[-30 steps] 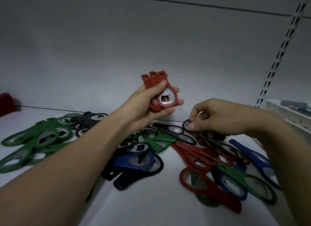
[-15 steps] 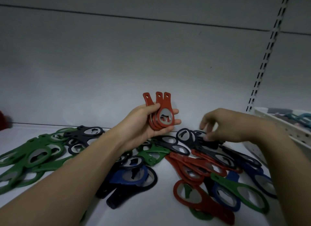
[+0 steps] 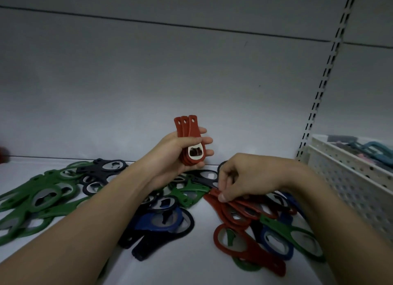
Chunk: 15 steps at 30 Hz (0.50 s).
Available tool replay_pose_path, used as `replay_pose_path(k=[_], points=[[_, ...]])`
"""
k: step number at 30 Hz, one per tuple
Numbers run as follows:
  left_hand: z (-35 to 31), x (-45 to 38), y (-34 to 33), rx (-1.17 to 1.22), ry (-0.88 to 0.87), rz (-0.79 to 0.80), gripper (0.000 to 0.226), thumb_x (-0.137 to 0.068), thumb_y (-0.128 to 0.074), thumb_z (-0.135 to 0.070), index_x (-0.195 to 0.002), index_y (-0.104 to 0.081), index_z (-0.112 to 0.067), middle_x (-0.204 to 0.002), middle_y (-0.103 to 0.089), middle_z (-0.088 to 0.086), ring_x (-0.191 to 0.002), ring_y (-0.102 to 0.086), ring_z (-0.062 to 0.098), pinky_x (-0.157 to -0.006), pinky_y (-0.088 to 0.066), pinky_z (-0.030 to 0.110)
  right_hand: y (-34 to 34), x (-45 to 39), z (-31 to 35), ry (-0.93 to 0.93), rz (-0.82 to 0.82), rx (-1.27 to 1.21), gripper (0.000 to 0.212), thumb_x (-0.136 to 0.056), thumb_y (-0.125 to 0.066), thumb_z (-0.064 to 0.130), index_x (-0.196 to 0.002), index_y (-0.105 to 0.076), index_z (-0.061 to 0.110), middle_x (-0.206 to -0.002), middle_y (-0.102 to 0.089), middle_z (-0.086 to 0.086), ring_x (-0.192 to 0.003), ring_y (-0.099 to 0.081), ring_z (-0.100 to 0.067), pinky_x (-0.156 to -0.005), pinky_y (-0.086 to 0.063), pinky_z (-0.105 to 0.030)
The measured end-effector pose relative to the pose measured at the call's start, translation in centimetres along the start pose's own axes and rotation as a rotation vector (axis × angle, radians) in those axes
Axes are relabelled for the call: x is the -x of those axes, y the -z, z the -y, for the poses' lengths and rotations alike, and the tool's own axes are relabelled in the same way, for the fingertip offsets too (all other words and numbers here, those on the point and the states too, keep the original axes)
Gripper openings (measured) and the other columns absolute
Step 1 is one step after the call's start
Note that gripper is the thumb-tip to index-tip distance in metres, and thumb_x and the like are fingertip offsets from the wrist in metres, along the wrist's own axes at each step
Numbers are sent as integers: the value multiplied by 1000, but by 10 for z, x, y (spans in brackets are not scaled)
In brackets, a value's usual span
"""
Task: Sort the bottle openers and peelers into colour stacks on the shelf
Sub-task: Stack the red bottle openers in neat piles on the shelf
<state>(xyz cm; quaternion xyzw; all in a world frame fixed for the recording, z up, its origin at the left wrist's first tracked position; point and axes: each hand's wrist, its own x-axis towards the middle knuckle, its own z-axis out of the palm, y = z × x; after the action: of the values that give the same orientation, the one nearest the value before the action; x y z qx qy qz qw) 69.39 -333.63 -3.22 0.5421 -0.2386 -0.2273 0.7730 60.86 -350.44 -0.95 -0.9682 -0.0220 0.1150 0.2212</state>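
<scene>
My left hand (image 3: 176, 155) holds a small stack of red bottle openers (image 3: 191, 140) upright above the shelf (image 3: 191, 270), thumb across their front. My right hand (image 3: 246, 176) reaches down into the mixed pile and pinches the handle end of a red opener (image 3: 238, 208) lying among other red ones. Green openers (image 3: 40, 197) are gathered at the left, with black ones (image 3: 102, 170) behind them. Blue and black openers (image 3: 161, 221) lie under my left forearm. A lone red opener (image 3: 248, 248) lies at the front right, beside green (image 3: 297, 236) and blue ones.
A white perforated basket (image 3: 348, 178) with teal and dark items stands at the right edge of the shelf. A slotted upright (image 3: 327, 72) runs up the grey back wall. A red object (image 3: 3, 155) shows at the far left edge.
My right hand has let go of the black opener and dropped lower onto the red openers, pinching one. My left hand keeps its red stack, now held more upright.
</scene>
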Motion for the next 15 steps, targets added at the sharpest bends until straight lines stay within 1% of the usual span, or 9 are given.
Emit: replay_pose_path(k=[3,5,8,9,11,12,15], points=[[0,2,-1,-46,19,11,21,-97,-53,-12,-116,-61,-16,-109,-74,5,-94,-72,23,-62,-55,29,6,3,-2,18,-73,-100,17,-82,-77,32,-89,-71,18,-83,-74,-3,-70,-67,-14,-69,-56,-29],[0,3,-1,-64,29,25,24,-96,-54,-15,-119,-61,-17,-110,-74,5,-95,-71,23,-64,-55,29,10,7,-1,38,-136,-184,16,-84,-74,30,-91,-70,16,-81,-73,-5,-67,-65,-13,-63,-51,-25],[-3,4,-2,-45,40,43,30,-96,-54,-21,-125,-60,-15,-117,-71,8,-95,-71,23,-66,-55,31,15,11,1,84,-260,-415,18,-86,-72,24,-95,-68,9,-82,-72,-11,-62,-63,-12,-56,-48,-23],[-4,5,-2,-36,47,47,30,-96,-54,-23,-125,-60,-15,-119,-70,9,-94,-71,22,-67,-55,31,15,12,2,104,-298,-491,19,-86,-71,22,-97,-67,6,-83,-72,-13,-63,-64,-13,-56,-49,-23],[-4,6,-3,-35,64,65,32,-96,-54,-29,-124,-60,-15,-122,-69,12,-94,-70,23,-69,-56,33,15,12,4,138,-377,-631,19,-88,-70,18,-97,-66,2,-82,-73,-10,-67,-68,-17,-57,-52,-23],[-3,6,-3,-43,77,87,34,-96,-53,-31,-125,-60,-14,-122,-68,14,-94,-70,24,-69,-56,34,16,11,4,150,-418,-704,18,-88,-70,17,-95,-66,2,-82,-74,-9,-68,-69,-19,-57,-53,-23],[-2,7,-6,-79,165,216,44,-97,-52,-37,-131,-56,-9,-117,-69,16,-98,-69,27,-67,-59,33,16,8,5,162,-504,-876,17,-88,-70,18,-92,-64,2,-85,-74,-16,-66,-69,-22,-55,-54,-22]])
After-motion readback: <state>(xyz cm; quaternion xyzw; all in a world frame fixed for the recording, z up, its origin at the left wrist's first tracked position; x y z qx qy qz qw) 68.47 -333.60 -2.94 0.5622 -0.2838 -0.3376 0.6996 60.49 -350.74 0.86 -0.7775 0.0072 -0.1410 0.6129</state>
